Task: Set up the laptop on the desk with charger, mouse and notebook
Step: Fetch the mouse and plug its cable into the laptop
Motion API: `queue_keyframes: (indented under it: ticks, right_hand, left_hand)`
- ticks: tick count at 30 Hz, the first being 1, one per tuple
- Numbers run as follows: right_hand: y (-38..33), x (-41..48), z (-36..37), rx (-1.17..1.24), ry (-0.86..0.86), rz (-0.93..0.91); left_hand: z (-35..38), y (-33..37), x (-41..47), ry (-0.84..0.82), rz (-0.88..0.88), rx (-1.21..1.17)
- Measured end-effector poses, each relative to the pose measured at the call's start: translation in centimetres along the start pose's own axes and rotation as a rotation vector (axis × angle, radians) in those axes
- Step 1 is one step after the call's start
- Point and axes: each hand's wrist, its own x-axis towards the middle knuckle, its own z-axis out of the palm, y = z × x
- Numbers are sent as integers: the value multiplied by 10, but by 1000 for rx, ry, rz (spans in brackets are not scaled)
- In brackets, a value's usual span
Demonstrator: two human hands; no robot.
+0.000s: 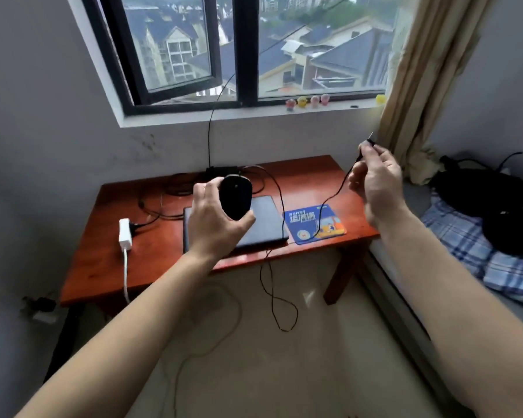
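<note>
A closed dark laptop (263, 224) lies flat in the middle of the red-brown wooden desk (103, 267). My left hand (215, 221) holds a black wired mouse (235, 196) in the air above the laptop. My right hand (375, 179) is raised to the right and pinches the mouse's USB plug (369, 140). The thin black mouse cable (272, 285) hangs from the plug, crosses a blue mouse pad (317, 224) and loops below the desk's front edge. A black charger brick (221, 170) with coiled cords sits at the desk's back. No notebook is in view.
A white power strip (125, 233) with a white cord lies on the desk's left part. A window with small figurines (307, 102) on its sill is behind the desk. A bed with checked bedding (477, 251) and a black bag (501, 206) stands to the right, a curtain (420, 86) above it.
</note>
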Motion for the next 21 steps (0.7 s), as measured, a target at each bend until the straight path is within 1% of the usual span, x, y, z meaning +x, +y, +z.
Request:
queue_keyframes:
  ticks: [2,5,8,12,15,21]
  right_hand:
    - [-10,44,11,-22,33,-96]
    - [-20,92,11,-108,74,-213]
    - [-20,138,6,-76,72,-273]
    - [1,216,2,-50,97,-256]
    - [29,286,0,-61,71,-227]
    - [48,416,7,-102,-55,-57]
  left_hand:
    - [27,2,51,39,1,-59]
    - [69,11,102,105,-9,-163]
    - [107,18,139,129,27,-210]
    - [167,15,186,63,56,-155]
    - [221,12,219,26,19,-97]
    - [305,21,290,-119,-80,22]
